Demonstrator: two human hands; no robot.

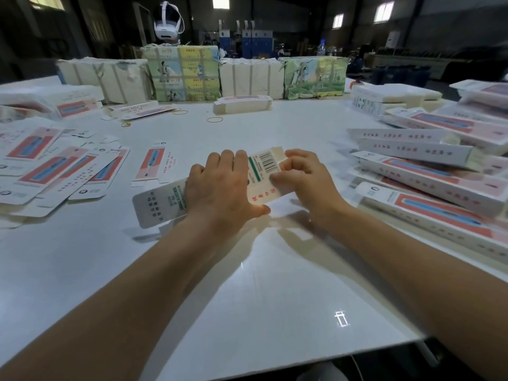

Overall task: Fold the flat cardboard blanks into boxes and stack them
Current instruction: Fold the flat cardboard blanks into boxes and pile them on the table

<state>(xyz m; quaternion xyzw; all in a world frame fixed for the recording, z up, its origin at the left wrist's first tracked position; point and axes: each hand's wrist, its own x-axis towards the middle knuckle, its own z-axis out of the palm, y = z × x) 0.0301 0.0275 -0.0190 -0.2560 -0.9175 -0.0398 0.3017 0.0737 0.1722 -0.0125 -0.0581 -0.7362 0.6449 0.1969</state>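
Note:
A long white box blank [162, 203] with a barcode and green print lies slantwise at the middle of the white table [247, 284]. My left hand [220, 188] grips its middle, fingers over the top and thumb under the near edge. My right hand [299, 174] pinches the flaps at its far right end with curled fingers. Flat blanks [55, 169] with red and blue panels lie spread at the left. Folded boxes [428, 174] are stacked at the right.
Strapped bundles of blanks [181, 72] and white packs [251, 78] line the far side. One small pile of blanks [242, 103] and loose rubber bands [215, 119] lie in front of them. A single flat blank [152, 163] lies left of my hands.

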